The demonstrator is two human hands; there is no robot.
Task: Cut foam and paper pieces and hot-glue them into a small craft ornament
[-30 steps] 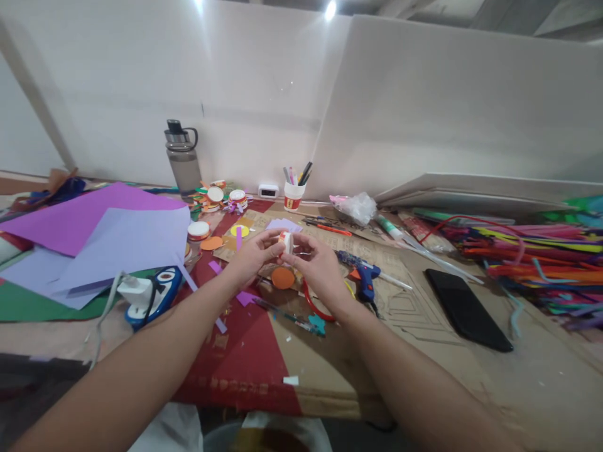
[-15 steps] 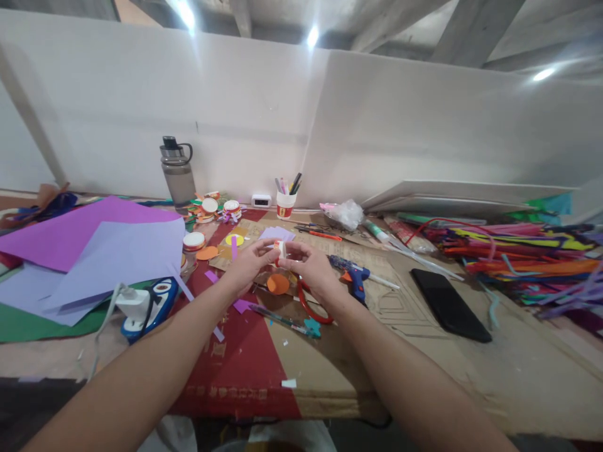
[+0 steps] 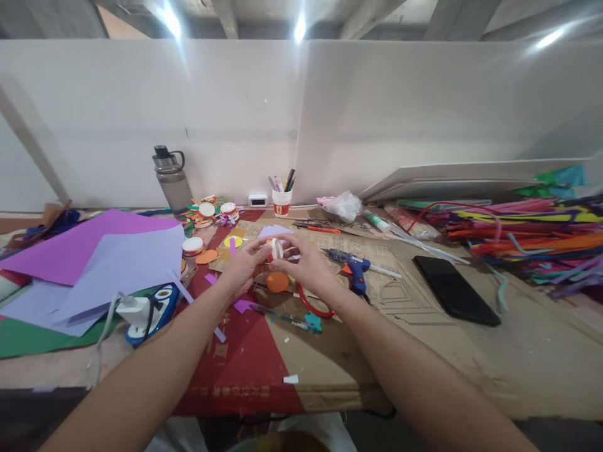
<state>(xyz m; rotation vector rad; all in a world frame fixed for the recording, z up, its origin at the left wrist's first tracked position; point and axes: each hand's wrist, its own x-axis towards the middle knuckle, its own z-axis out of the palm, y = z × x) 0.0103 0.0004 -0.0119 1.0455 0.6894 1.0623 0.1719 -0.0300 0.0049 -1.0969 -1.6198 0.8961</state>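
Just beyond the orange disc [image 3: 277, 282], the left hand [image 3: 243, 269] and the right hand [image 3: 307, 267] are holding a red-and-white ring [image 3: 276, 250] between their fingers, one from each side. The blue glue gun [image 3: 358, 268] is lying on the desk [image 3: 339, 370] to the disc's right, and a paper cup [image 3: 281, 209] of pens [image 3: 289, 182] is standing well behind the disc.

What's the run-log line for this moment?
left hand: holding red-white piece | right hand: holding same piece | glue gun: on cardboard
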